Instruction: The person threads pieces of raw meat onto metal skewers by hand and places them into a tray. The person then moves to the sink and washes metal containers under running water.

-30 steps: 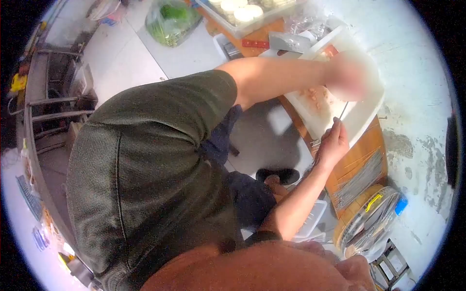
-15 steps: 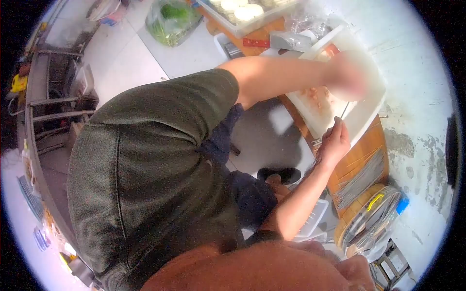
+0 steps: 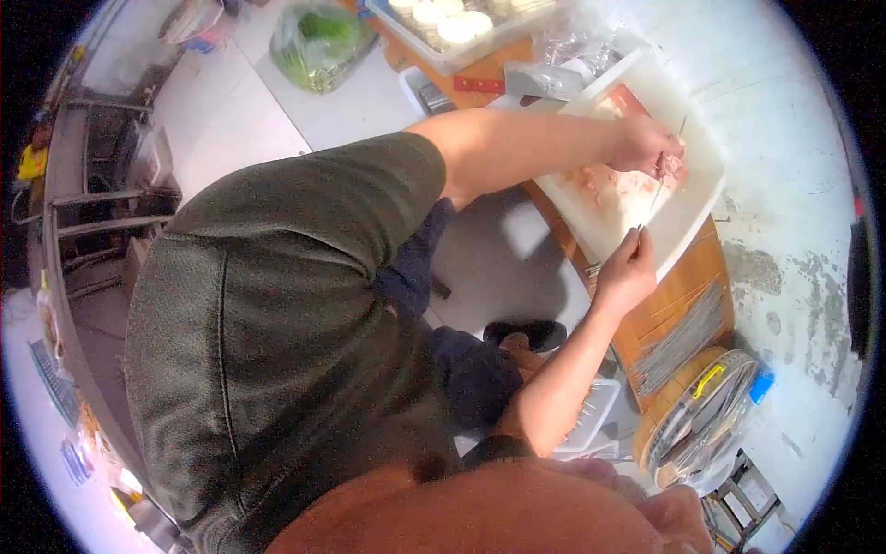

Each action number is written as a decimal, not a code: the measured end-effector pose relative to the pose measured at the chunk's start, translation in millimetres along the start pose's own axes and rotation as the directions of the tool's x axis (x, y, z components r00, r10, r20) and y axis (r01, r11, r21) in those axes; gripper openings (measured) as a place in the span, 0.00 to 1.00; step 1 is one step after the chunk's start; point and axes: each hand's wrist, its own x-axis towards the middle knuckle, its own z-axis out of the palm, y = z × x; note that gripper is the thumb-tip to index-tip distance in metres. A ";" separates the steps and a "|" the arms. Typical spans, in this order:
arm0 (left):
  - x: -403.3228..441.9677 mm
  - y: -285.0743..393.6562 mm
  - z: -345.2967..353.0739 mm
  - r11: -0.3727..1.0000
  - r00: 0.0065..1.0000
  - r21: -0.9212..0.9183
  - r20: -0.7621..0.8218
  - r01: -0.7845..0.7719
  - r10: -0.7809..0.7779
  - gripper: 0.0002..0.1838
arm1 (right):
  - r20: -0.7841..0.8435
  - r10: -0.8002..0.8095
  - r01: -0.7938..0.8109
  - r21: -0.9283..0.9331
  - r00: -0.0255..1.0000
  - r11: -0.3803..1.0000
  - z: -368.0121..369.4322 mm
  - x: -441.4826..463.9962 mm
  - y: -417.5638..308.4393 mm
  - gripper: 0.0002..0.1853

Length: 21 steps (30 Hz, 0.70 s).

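My left hand (image 3: 646, 148) is closed around a small pink piece of meat (image 3: 671, 166), over a white tub (image 3: 706, 198). A thin metal skewer (image 3: 657, 201) runs through or alongside that meat, its far tip showing beyond my fingers. Lower down, my right hand (image 3: 629, 272) pinches the near end of the skewer between thumb and fingers. Inside the tub lie pale and pinkish cut pieces of meat (image 3: 609, 189), partly hidden under my left forearm.
Many loose skewers (image 3: 688, 342) lie on the wooden table (image 3: 724, 263), beside a round wooden-rimmed container (image 3: 651, 429). A cleaver (image 3: 544, 81) with a red handle rests behind the tub. Farther back are a tray with round white items (image 3: 452, 65) and a bag of greens (image 3: 321, 51).
My left hand, blurred before, is now sharp and slightly lower, with the skewer's tip showing past it. My right hand has shifted slightly left and down, still pinching the skewer.
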 end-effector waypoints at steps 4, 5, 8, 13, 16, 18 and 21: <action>1.8 2.3 -3.7 0.999 1.000 -0.050 0.016 -0.019 0.020 0.07 | 0.006 0.015 -0.016 0.051 1.000 0.999 3.3 -1.8 6.1 0.15; 1.0 4.1 -4.2 0.998 1.000 -0.061 0.020 -0.015 0.016 0.07 | -0.004 0.013 -0.013 0.088 1.000 0.996 4.1 -2.5 5.7 0.15; -2.9 10.3 0.0 0.998 0.999 -0.050 0.023 -0.043 0.044 0.08 | 0.143 0.159 -0.193 0.269 0.977 0.944 -0.7 -1.2 2.7 0.14; -7.2 23.8 1.0 0.993 0.997 -0.116 0.073 -0.027 0.036 0.09 | 0.316 0.246 -0.378 0.482 0.917 0.791 -4.4 1.6 4.5 0.14; 11.0 1.5 -19.6 0.997 0.995 -0.071 0.103 0.005 0.002 0.10 | 0.238 0.209 -0.295 0.418 0.948 0.859 -4.1 -0.2 6.0 0.14; -0.1 14.1 -7.6 0.988 0.998 0.152 -0.056 0.021 -0.012 0.11 | 0.147 0.182 -0.221 0.319 0.972 0.922 -5.7 -0.7 0.6 0.15; -13.2 17.3 -0.8 0.791 0.934 0.611 -0.295 0.021 0.203 0.13 | 0.100 0.200 -0.218 0.214 0.975 0.952 -8.7 0.6 2.0 0.17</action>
